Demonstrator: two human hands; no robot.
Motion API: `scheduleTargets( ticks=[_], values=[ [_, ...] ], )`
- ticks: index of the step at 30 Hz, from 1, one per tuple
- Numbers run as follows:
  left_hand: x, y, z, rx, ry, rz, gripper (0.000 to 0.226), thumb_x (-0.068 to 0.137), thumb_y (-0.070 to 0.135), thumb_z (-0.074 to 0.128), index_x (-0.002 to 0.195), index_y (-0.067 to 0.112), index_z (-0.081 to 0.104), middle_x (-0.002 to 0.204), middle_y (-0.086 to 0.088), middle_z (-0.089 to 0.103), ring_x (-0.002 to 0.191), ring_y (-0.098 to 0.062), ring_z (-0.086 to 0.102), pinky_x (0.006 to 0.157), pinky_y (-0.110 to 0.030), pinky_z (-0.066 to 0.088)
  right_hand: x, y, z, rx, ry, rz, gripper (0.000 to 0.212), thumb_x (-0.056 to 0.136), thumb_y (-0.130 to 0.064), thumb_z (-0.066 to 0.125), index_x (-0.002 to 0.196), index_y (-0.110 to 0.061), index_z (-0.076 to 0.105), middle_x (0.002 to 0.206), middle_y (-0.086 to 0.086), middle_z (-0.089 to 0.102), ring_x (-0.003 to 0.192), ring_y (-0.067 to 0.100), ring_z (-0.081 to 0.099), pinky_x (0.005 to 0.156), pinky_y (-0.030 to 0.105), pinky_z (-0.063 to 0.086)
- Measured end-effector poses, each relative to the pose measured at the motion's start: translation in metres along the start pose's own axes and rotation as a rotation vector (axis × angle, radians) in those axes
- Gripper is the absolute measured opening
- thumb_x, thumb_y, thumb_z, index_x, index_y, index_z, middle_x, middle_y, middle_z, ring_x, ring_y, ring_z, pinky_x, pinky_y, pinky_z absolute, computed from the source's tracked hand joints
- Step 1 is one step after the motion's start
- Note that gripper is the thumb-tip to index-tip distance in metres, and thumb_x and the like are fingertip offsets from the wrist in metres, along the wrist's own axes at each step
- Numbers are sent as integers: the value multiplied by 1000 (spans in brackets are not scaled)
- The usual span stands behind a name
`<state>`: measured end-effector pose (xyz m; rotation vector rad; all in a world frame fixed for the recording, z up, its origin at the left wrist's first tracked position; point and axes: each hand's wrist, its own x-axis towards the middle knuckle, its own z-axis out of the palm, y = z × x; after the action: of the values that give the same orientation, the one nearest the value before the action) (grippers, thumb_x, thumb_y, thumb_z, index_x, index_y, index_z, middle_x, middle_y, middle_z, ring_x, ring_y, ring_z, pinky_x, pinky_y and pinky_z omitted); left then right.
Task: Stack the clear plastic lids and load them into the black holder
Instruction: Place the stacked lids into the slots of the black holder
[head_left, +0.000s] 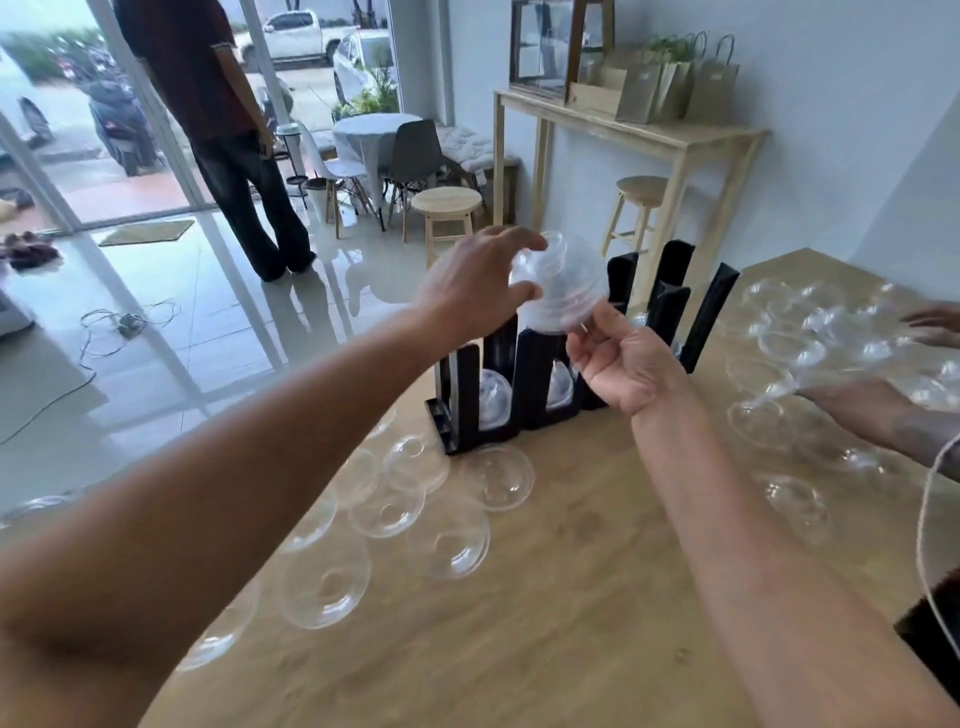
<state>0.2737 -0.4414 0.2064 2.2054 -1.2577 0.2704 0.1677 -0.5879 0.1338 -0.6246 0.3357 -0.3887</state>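
Note:
A stack of clear dome lids (563, 288) hovers just above the black holder (540, 384), which stands upright at the far edge of the wooden table (571, 597). My left hand (472, 291) grips the stack from the left and top. My right hand (623, 364) pinches its lower right rim. Two slots of the holder show clear lids low inside. Several loose lids (415, 499) lie on the table in front of the holder, and more lids (810, 332) are spread at the right.
Another person's hands (872, 410) reach among the lids at the right edge. A person (223, 130) stands on the tiled floor beyond the table, near glass doors. Stools (447, 213), chairs and a tall wooden side table (649, 135) are behind the holder.

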Motion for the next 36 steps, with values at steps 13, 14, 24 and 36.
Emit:
scheduleTargets(
  ticks=[13, 14, 24, 36],
  values=[
    [78, -54, 61, -28, -216, -149, 33, 83, 37, 69, 114, 29, 60, 124, 2, 62, 106, -18, 61, 93, -39, 48, 82, 27, -24, -72, 188, -176, 9, 96, -8, 55, 97, -14, 62, 85, 1, 68, 77, 13, 64, 78, 25, 51],
    [79, -58, 63, -27, -228, -150, 34, 83, 38, 69, 114, 29, 59, 123, 1, 63, 103, -17, 61, 91, -37, 48, 82, 31, -25, -93, 208, -181, 10, 96, -9, 56, 98, -14, 64, 86, 1, 69, 78, 13, 64, 78, 26, 51],
    [96, -59, 78, 38, -262, -113, 23, 76, 41, 76, 95, 30, 70, 100, 8, 68, 83, -5, 57, 70, -22, 47, 85, 52, -33, 157, 337, -38, 16, 99, -10, 50, 96, -10, 66, 79, 4, 72, 71, 13, 70, 69, 25, 57],
    [112, -52, 123, 245, -647, -319, 23, 78, 31, 73, 78, 8, 73, 64, -7, 71, 44, -16, 66, 55, -29, 59, 93, 75, -69, 66, 529, 260, 25, 101, -18, 43, 81, -20, 57, 74, -7, 56, 68, 7, 52, 68, 23, 33]
  ],
)
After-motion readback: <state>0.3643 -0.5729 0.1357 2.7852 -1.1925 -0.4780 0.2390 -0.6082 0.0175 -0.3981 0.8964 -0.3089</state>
